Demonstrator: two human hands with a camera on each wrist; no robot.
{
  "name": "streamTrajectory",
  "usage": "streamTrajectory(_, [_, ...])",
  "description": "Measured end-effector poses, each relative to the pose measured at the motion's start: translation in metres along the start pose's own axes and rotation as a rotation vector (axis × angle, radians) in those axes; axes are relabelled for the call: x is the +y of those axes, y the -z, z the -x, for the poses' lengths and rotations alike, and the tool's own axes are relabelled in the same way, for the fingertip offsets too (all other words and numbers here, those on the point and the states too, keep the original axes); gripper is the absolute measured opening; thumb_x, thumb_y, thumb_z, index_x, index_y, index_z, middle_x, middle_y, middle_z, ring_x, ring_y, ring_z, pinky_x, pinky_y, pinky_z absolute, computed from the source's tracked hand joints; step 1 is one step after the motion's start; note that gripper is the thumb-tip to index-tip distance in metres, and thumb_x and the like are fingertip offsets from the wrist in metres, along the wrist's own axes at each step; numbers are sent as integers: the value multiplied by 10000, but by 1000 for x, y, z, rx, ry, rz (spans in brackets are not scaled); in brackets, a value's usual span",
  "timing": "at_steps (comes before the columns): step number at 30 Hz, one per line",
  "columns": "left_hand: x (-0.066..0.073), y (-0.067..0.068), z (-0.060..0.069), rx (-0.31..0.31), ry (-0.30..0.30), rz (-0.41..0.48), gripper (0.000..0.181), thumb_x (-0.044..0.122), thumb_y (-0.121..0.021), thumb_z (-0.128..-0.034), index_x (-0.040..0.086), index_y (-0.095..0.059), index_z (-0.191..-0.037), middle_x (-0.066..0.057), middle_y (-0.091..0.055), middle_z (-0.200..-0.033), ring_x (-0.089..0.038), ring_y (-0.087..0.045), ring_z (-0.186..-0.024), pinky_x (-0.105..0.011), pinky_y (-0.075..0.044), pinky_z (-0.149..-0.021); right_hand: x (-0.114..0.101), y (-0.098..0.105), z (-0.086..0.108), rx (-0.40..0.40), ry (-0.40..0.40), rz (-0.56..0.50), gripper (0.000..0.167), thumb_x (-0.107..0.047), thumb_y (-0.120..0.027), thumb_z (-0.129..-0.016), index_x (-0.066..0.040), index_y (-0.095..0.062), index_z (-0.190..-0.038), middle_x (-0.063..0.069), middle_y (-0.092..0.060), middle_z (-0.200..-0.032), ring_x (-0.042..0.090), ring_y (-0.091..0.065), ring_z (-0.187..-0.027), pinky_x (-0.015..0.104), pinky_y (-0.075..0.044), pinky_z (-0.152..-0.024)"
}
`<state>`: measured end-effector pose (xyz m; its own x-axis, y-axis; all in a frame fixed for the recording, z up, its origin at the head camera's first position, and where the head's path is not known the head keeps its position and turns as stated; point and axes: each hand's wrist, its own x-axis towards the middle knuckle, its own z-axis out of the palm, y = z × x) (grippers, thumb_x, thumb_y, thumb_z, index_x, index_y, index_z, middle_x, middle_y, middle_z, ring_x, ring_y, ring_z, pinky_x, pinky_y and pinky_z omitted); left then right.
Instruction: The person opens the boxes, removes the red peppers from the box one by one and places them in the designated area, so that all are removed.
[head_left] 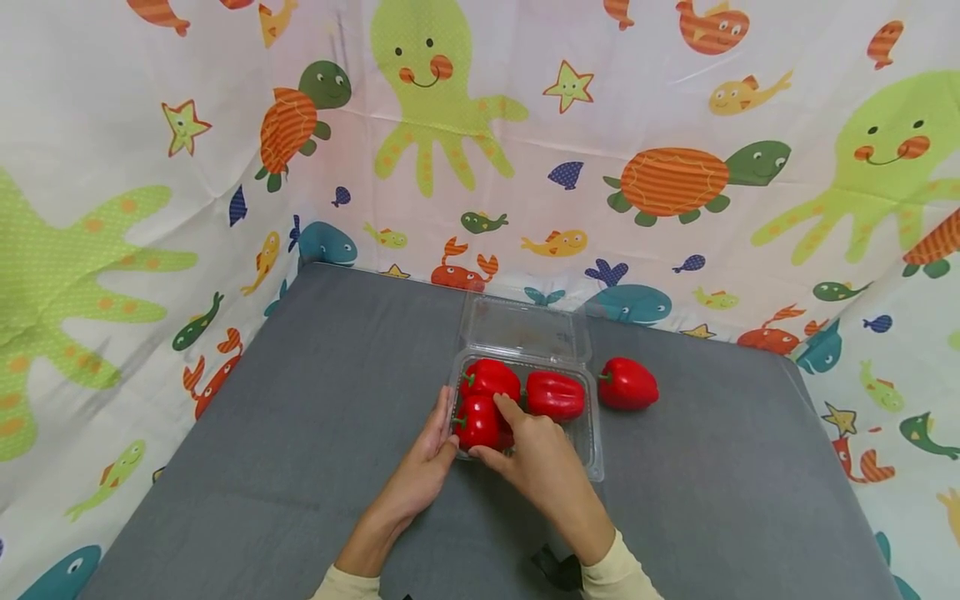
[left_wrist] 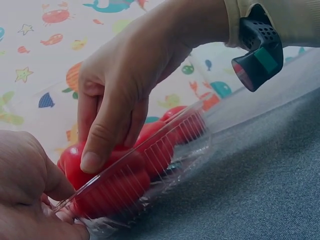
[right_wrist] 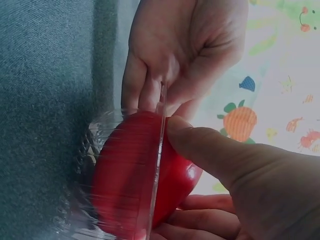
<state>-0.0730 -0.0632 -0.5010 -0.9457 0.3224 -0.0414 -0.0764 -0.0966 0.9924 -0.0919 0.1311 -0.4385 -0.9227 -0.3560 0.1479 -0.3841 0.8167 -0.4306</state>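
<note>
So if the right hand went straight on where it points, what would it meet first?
Past the near-left pepper in its grip, the right hand would probably meet the back-left pepper first; the two peppers overlap in the head view, so any gap is unclear.

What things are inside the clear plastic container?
A back left red pepper, a back right one and a front left one, gripped by the right hand. Beneath them and the hand, the container's floor cannot be seen.
</note>
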Motion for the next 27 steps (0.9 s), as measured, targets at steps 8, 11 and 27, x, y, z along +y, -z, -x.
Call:
streamTrajectory(8, [-1,-1,1,2,-6,-9,754,49,-400,-1130,181,72,-1703,56,49,-1775,-146,11,-1627,-339,-129,-1270,-1,9,1,-7,-20,-34,807,-385,-953,-785,-27,-643,-1437,30,-768,-829,97,-642,-625,224,-601,-684])
streamTrajectory(11, [-1,-1,1,6,-5,-19,757,46,-401,-1127,184,70,-1704,60,45,-1775,-149,11,-1628,-328,-126,-1265,-1,13,2,-2,-35,-43,820,-373,-964,-770,-33,-641,-1443,67,-799,-963,180,-722,-734,300,-642,-741])
streamTrajectory(27, [2,-1,0,3,-1,-22,762,29,-400,-1122,155,78,-1702,30,58,-1780,-182,23,-1634,-368,-108,-1274,-4,27,6,25,-55,-35,861,-370,-979,-748,-85,-617,-1475,87,-783,-1170,255,-776,-917,376,-654,-784])
